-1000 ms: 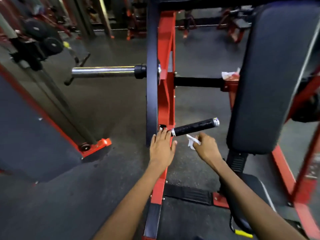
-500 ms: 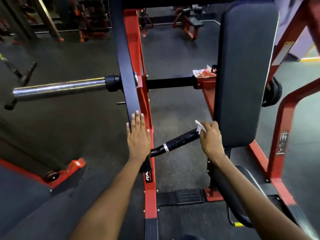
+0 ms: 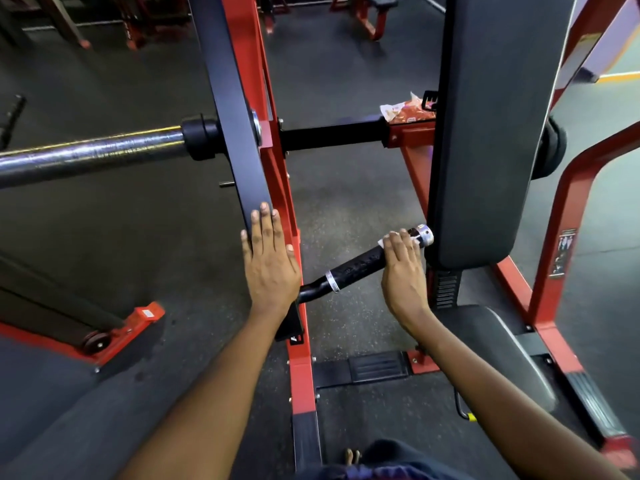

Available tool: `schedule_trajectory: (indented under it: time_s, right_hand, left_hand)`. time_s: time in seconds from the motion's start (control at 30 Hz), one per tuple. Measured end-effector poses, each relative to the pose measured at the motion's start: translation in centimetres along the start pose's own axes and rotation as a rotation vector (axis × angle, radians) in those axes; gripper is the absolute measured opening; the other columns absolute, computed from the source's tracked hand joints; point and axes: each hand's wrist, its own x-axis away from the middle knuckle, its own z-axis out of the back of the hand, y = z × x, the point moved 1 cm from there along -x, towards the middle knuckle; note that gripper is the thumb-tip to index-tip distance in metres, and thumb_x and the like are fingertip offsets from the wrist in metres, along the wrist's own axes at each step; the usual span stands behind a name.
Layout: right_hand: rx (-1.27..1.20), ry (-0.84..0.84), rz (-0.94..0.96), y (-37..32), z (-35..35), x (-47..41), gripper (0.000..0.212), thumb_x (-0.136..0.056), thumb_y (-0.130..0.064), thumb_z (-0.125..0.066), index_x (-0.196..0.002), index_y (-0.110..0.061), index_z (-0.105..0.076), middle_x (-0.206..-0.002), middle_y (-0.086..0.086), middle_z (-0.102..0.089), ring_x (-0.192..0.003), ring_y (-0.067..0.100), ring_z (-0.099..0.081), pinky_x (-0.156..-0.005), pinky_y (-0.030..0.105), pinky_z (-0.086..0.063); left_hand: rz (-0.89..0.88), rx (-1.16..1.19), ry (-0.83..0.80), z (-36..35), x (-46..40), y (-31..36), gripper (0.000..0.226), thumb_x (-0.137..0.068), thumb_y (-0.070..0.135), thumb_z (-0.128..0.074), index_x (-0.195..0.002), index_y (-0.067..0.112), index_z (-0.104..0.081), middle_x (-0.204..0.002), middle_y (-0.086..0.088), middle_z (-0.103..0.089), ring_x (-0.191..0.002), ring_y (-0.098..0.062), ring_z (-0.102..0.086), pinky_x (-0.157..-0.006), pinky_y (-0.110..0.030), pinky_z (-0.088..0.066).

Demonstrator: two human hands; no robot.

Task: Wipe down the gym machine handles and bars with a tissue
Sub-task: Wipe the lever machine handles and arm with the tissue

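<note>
The right hand is curled over the far end of the black handle, pressing a white tissue against it; only a small corner of the tissue shows at the fingertips, just short of the silver end cap. The left hand lies flat, fingers straight, on the black upright bar of the red machine frame, seemingly to steady the person, and holds nothing.

Judged from this view, the wiping is at an early stage. The tissue sits at the outer end of this one handle, so that grip is being worked on, though nothing here shows how much of it has been covered. The chrome weight bar sticking out to the left, the black crossbar above the handle and the frame on the far side of the back pad are all apart from the tissue and probably remain to be wiped. A crumpled wrapper rests on the frame beside the pad.
</note>
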Motion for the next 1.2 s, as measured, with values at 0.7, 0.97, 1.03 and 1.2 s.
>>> schedule_trajectory:
  time_s: [0.7, 0.97, 1.03, 1.2]
  right_hand:
    - [-0.267, 0.164, 0.040, 4.5, 1.2, 0.4, 0.054, -0.082, 0.024, -0.047, -0.132, 0.005, -0.049, -0.138, 0.020, -0.047, -0.135, 0.032, -0.037, -0.112, 0.046, -0.031]
    - [-0.335, -0.151, 0.355, -2.7, -3.1, 5.7, 0.071, -0.074, 0.025, -0.040, -0.139, -0.004, -0.042, -0.146, 0.011, -0.040, -0.138, 0.019, -0.032, -0.117, 0.030, -0.022]
    - [-0.477, -0.067, 0.222, -1.8, -2.2, 6.9, 0.059, -0.080, 0.022, -0.045, -0.132, -0.004, -0.050, -0.134, 0.014, -0.053, -0.127, 0.015, -0.045, -0.112, 0.024, -0.031]
    - [-0.835, 0.328, -0.965, 2.4, 2.4, 1.5, 0.035, -0.090, 0.003, -0.042, -0.112, -0.010, -0.066, -0.097, -0.004, -0.061, -0.091, 0.011, -0.055, -0.081, 0.023, -0.043]
  left_hand:
    - [0.012, -0.024, -0.014, 0.3, 0.1, 0.3, 0.062, -0.098, 0.020, -0.028, -0.153, 0.007, -0.004, -0.162, -0.009, 0.000, -0.150, -0.023, 0.003, -0.121, -0.043, 0.000]
    - [0.010, -0.027, -0.007, 0.6, 0.1, 0.6, 0.067, -0.098, 0.014, -0.040, -0.153, 0.005, -0.003, -0.162, -0.010, 0.000, -0.149, -0.022, 0.007, -0.121, -0.037, 0.008]
    - [0.007, -0.032, -0.011, 0.6, 0.1, 0.6, 0.066, -0.099, 0.015, -0.039, -0.153, 0.005, -0.002, -0.162, -0.010, 0.001, -0.149, -0.021, 0.008, -0.121, -0.038, 0.007]
    - [0.008, -0.041, -0.013, 0.5, 0.1, 0.6, 0.065, -0.099, 0.014, -0.037, -0.154, 0.004, -0.004, -0.162, -0.011, 0.002, -0.149, -0.023, 0.007, -0.121, -0.037, 0.009]
